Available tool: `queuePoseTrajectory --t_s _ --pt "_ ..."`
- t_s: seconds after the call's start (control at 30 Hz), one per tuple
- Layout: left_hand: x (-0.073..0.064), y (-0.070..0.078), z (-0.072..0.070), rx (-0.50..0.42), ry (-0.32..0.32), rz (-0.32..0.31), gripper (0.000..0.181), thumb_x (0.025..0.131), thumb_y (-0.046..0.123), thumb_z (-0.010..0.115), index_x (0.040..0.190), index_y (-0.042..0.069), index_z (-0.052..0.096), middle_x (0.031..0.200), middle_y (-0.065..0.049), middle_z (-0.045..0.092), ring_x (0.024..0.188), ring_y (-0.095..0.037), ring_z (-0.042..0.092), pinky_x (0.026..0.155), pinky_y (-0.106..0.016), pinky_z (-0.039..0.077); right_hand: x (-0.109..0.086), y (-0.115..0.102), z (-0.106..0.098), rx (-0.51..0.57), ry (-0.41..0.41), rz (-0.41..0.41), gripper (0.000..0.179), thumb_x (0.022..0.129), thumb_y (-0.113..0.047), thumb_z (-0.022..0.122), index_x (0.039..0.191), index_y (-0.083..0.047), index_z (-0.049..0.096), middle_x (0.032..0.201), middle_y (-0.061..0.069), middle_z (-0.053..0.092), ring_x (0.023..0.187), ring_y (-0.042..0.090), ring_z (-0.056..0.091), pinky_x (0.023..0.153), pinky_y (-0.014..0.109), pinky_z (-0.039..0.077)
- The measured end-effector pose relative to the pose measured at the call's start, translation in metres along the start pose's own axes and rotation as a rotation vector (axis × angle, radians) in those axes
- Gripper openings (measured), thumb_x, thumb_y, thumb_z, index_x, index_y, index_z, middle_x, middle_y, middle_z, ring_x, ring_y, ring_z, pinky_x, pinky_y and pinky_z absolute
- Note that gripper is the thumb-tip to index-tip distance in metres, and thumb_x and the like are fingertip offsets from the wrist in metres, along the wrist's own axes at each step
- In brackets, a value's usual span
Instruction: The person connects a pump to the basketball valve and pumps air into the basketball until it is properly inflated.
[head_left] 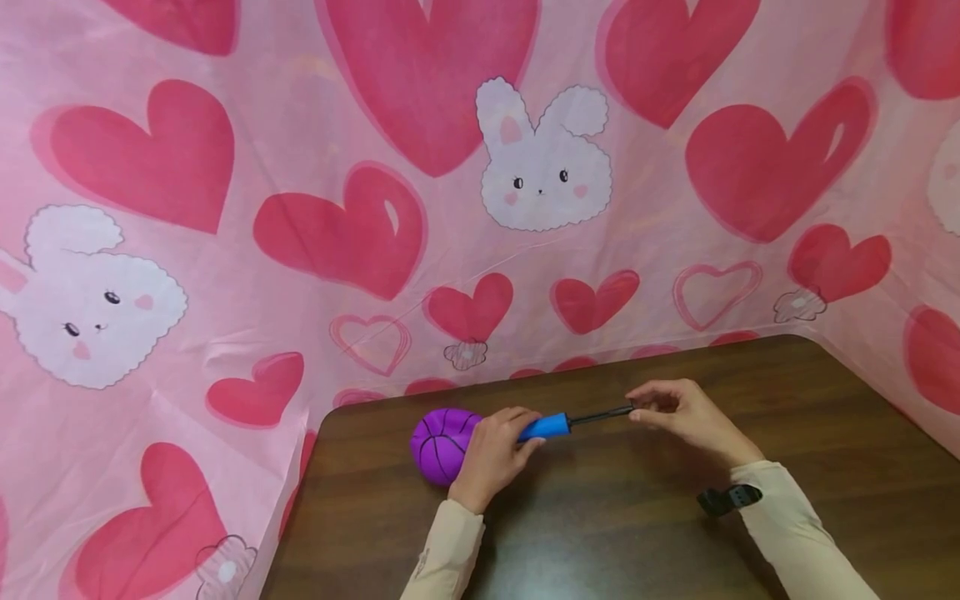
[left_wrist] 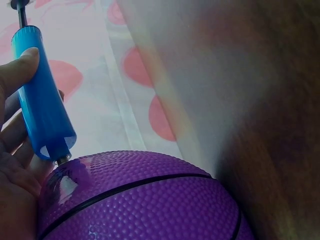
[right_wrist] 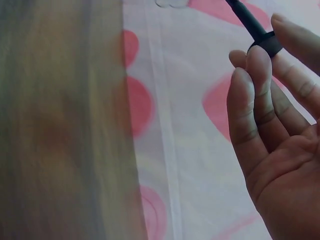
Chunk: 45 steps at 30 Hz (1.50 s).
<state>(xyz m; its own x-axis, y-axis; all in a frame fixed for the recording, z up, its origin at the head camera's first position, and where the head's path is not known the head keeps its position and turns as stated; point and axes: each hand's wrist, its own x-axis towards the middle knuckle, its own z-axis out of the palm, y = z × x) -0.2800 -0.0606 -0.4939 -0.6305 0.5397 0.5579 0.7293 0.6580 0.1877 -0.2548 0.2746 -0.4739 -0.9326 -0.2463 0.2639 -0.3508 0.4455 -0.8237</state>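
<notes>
A purple ball [head_left: 441, 446] with black seam lines sits on the table, at the left of the hands. My left hand [head_left: 497, 450] grips the blue barrel of a small hand pump [head_left: 547, 427], thumb along its side in the left wrist view. The pump's metal tip meets the ball's surface, where a shiny dent [left_wrist: 67, 187] shows. Its black rod [head_left: 600, 414] is drawn out to the right. My right hand [head_left: 686, 417] pinches the black end knob [right_wrist: 267, 45] between thumb and fingers.
The brown wooden table [head_left: 600, 517] has rounded far corners. A pink cloth [head_left: 450, 258] printed with hearts and white rabbits hangs close behind it and along both sides. A black strap device [head_left: 729, 500] is on the right wrist.
</notes>
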Motion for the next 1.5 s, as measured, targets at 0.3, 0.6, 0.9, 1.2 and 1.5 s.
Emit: queuePoseTrajectory --t_s 0.3,0.6,0.9,1.2,1.5 --pt "0.002 0.0 0.0 0.005 -0.001 -0.003 0.032 0.089 0.029 0.085 0.116 0.015 0.077 0.112 0.001 0.078 0.099 -0.015 0.075 0.088 -0.034 0.063 0.009 -0.002 0.037 0.011 0.05 -0.031 0.028 0.091 -0.016 0.081 0.118 -0.009 0.077 0.092 0.003 0.078 0.071 0.017 0.066 0.063 0.033 0.062" --pt "0.002 0.001 0.0 0.009 -0.005 -0.005 0.032 0.087 0.029 0.086 0.114 0.015 0.077 0.111 0.001 0.078 0.098 -0.015 0.075 0.086 -0.034 0.063 0.012 -0.012 0.071 0.051 0.081 -0.066 0.032 0.089 -0.014 0.082 0.119 -0.005 0.077 0.084 0.005 0.076 0.061 0.024 0.062 0.051 0.03 0.055" --pt "-0.002 0.001 0.001 -0.02 -0.019 -0.019 0.032 0.087 0.029 0.086 0.115 0.014 0.078 0.111 0.001 0.079 0.098 -0.015 0.075 0.086 -0.034 0.062 0.012 -0.01 0.075 0.032 0.072 -0.064 0.03 0.089 -0.015 0.082 0.118 -0.008 0.077 0.084 0.004 0.075 0.06 0.023 0.063 0.05 0.029 0.055" --pt "-0.001 0.002 0.001 -0.019 -0.032 -0.009 0.031 0.088 0.03 0.085 0.115 0.015 0.078 0.111 0.002 0.079 0.099 -0.014 0.075 0.086 -0.033 0.062 0.011 -0.009 0.069 0.025 0.034 -0.069 0.028 0.09 -0.017 0.082 0.117 -0.011 0.077 0.081 -0.002 0.073 0.063 0.014 0.062 0.053 0.027 0.055" --pt "0.001 0.002 0.001 -0.024 -0.044 0.001 0.032 0.088 0.029 0.085 0.116 0.015 0.078 0.112 0.003 0.078 0.1 -0.013 0.075 0.087 -0.032 0.062 0.012 -0.007 0.067 0.008 0.032 -0.102 0.025 0.09 -0.014 0.082 0.114 -0.01 0.077 0.082 -0.001 0.073 0.066 0.009 0.06 0.056 0.025 0.054"
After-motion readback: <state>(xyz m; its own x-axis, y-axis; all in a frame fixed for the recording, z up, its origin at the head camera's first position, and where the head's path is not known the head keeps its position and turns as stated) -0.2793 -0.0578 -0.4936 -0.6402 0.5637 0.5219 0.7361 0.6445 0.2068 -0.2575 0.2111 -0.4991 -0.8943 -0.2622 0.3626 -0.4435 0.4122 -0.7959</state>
